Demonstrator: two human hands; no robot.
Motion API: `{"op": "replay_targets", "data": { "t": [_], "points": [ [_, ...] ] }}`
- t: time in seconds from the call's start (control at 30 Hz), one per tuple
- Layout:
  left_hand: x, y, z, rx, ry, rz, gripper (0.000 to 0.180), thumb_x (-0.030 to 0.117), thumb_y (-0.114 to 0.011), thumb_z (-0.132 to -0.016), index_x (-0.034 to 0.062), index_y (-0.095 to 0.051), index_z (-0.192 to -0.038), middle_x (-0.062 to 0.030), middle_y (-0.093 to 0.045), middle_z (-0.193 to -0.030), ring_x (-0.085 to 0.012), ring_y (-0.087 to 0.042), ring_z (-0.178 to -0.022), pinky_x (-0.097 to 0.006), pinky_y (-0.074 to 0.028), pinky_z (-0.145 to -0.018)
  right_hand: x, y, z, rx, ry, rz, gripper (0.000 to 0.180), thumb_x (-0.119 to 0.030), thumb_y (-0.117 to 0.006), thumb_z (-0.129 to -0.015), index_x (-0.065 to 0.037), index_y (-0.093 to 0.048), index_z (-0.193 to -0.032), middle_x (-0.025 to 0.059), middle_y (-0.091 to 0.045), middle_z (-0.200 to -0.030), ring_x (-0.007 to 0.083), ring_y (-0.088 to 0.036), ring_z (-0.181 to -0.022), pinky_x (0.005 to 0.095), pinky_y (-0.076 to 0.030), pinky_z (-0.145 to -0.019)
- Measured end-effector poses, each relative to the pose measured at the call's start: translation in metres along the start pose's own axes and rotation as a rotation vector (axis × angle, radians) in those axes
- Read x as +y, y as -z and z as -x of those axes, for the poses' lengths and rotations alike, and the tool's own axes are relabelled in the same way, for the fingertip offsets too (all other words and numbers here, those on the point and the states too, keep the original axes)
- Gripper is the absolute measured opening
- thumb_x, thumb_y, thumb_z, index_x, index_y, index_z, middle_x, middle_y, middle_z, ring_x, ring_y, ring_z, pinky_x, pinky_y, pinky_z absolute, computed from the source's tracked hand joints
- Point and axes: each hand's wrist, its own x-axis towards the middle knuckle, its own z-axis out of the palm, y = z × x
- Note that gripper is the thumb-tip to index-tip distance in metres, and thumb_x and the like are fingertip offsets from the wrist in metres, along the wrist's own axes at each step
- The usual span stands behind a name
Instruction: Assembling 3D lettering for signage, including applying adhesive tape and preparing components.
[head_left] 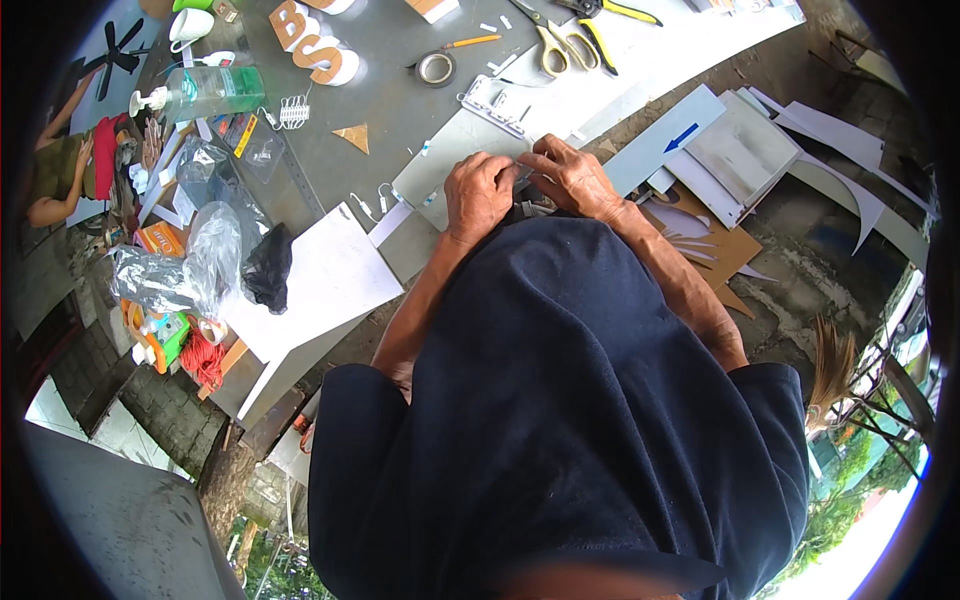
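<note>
Pressing both hands [525, 185] on grey panel [460, 150] near table edge.

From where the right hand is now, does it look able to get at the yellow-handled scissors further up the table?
Probably yes. The right hand rests on the grey panel, and the scissors lie in the open beyond it. Only flat white sheet lies between, nothing standing. It would need a forward stretch, though.

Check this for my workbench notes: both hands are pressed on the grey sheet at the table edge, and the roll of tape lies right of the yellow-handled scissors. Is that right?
Not quite. In the head view the roll of tape lies left of the yellow-handled scissors, not right. The rest holds: the left hand and right hand both press on the grey sheet at the table edge.
</note>
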Motion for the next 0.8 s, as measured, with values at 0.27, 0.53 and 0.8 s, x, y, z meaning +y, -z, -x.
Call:
{"op": "replay_targets", "data": {
  "t": [0.27, 0.53, 0.8],
  "points": [
    [0.012, -0.005, 0.000, -0.112, 0.187, 0.322, 0.017, 0.014, -0.080, -0.087, -0.0011, -0.075, -0.092, -0.0133, -0.073, -0.078, -0.0205, -0.068, -0.064, -0.034, -0.052, -0.060, 0.007, -0.008, 0.003, 0.041, 0.098, 0.025, 0.020, -0.010, -0.067, -0.089, -0.005, -0.065, -0.109, 0.0127, -0.059, -0.099, 0.0341, -0.067, -0.087, 0.0423, -0.058, -0.071],
    [0.002, -0.005, 0.005, 0.032, 0.239, 0.362, 0.015, 0.013, -0.076, -0.090, -0.0009, -0.075, -0.094, -0.0092, -0.073, -0.077, -0.0149, -0.064, -0.062, -0.030, -0.051, -0.060, 0.016, -0.010, 0.005, 0.136, -0.128, -0.227, 0.019, -0.011, -0.071, -0.089, -0.002, -0.068, -0.105, 0.0144, -0.065, -0.096, 0.0328, -0.069, -0.081, 0.0420, -0.056, -0.073],
    [-0.009, -0.009, 0.006, 0.150, 0.258, 0.310, 0.017, 0.004, -0.078, -0.083, 0.0010, -0.072, -0.099, -0.0138, -0.073, -0.087, -0.0229, -0.069, -0.067, -0.035, -0.055, -0.065, 0.016, -0.007, 0.006, 0.147, -0.328, -0.323, 0.019, -0.010, -0.071, -0.088, -0.003, -0.070, -0.105, 0.0127, -0.073, -0.097, 0.0232, -0.071, -0.080, 0.0350, -0.057, -0.074]
  ]
}}
